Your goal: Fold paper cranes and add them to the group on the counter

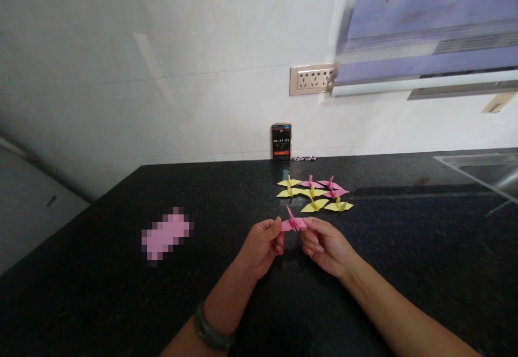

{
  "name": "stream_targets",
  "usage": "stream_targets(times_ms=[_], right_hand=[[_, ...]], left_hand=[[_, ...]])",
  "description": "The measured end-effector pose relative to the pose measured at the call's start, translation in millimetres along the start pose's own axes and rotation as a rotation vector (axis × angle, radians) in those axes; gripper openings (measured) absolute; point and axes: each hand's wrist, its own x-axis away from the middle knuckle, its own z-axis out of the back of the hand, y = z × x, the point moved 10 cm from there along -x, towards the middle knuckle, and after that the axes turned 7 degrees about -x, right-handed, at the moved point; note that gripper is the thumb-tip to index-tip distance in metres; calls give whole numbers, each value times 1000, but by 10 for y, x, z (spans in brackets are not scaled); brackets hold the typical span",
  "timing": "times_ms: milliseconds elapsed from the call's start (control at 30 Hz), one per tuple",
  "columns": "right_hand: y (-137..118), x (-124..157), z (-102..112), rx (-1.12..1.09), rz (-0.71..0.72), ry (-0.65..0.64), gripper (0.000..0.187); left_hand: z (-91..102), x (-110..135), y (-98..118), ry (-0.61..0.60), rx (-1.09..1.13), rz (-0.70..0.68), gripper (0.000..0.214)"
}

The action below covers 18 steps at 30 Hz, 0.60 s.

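A small pink paper crane [293, 222] hangs just above the black countertop [404, 249], stretched between both hands. My left hand [262, 244] pinches its left wing tip between thumb and fingers. My right hand [324, 243] pinches the right wing the same way. Just beyond the hands lies a cluster of several folded paper cranes [312, 193], some yellow and some pink, resting on the counter. A green bracelet [210, 332] circles my left wrist.
A phone [281, 142] showing a timer leans upright against the white wall at the back of the counter. A pink blurred patch [165, 235] lies on the counter to the left. A wall socket strip [311, 79] sits above. A sink edge [477, 165] shows at far right.
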Motion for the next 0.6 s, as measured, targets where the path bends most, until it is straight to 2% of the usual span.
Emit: stream_targets(times_ms=[133,400,600], right_hand=[[46,-18,39,-2,-51,20,21],[-26,-11,44,84,7,44,23],[-42,-20,161,162,6,132,22]], left_hand=[[-9,-10,6,5,30,-2,33],[-5,-4,53,19,30,-17,34],[107,-18,73,87,-107,-24,36]])
